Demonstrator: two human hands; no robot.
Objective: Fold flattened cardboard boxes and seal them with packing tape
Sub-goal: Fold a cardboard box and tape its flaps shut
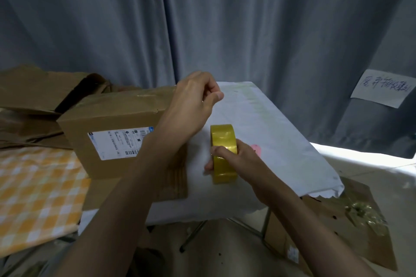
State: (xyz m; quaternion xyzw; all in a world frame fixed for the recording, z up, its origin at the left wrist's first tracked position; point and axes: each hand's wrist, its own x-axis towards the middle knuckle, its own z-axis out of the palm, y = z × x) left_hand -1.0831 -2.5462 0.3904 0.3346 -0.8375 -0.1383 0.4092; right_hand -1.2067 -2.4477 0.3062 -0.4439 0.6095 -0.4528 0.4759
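Tape comes first: a yellow-brown roll of packing tape (223,154) stands on edge on the white cloth-covered table (281,141), its flat faces turned left and right. The right hand (238,159) grips it from the near right, fingers curled over the band and thumb behind. The left hand (195,99) is raised farther off and a little left of the roll, thumb and fingertips pinched together; I judge it holds the free end of the tape, though no strip is clear to see. Any pull would run from roll to far left, toward the closed brown cardboard box with a white shipping label (117,132), which sits just left of the roll and nearer the left hand. Its top flaps are down, so nothing inside shows. Flattened brown cardboard (40,94) lies beyond, at far left.
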